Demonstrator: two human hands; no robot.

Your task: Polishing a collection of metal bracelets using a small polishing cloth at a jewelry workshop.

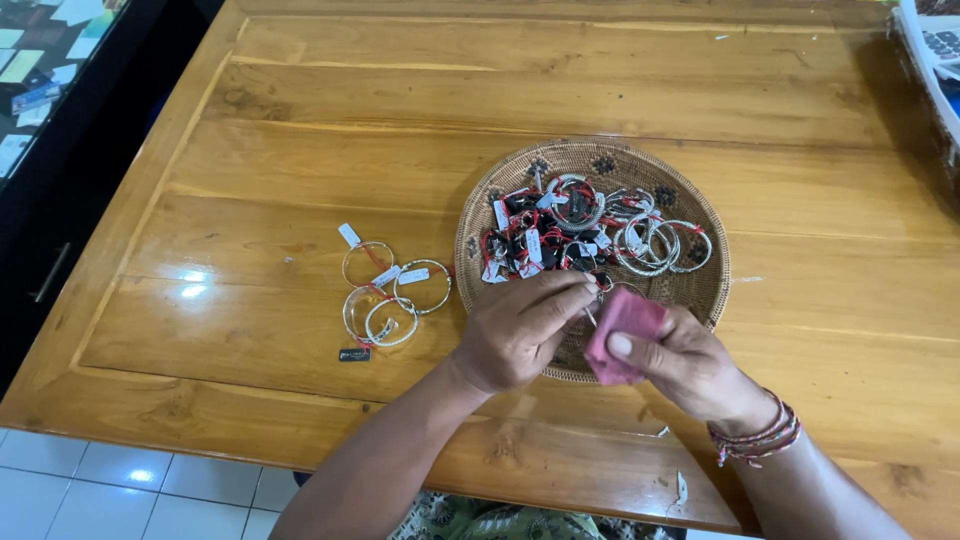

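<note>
bangles (pixel 393 290): loose grp w/ tags on table (pixel 300 100), approx 9 o'clock of my hands, well apart.
L hand (pixel 515 330): I see fingers pinched shut on small silver piece (pixel 592 300); its long axis I can't tell.
R hand (pixel 690 360): closed round pink cloth (pixel 622 335), touching piece at its 3 o'clock.
basket (pixel 690 190): under both hands, pile at 12.

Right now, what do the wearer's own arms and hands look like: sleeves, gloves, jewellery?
Both forearms are bare: no sleeves, no gloves. The left hand shows no jewellery. The right hand has a stack of thin red and multicoloured string bracelets at the wrist. No rings visible.
</note>
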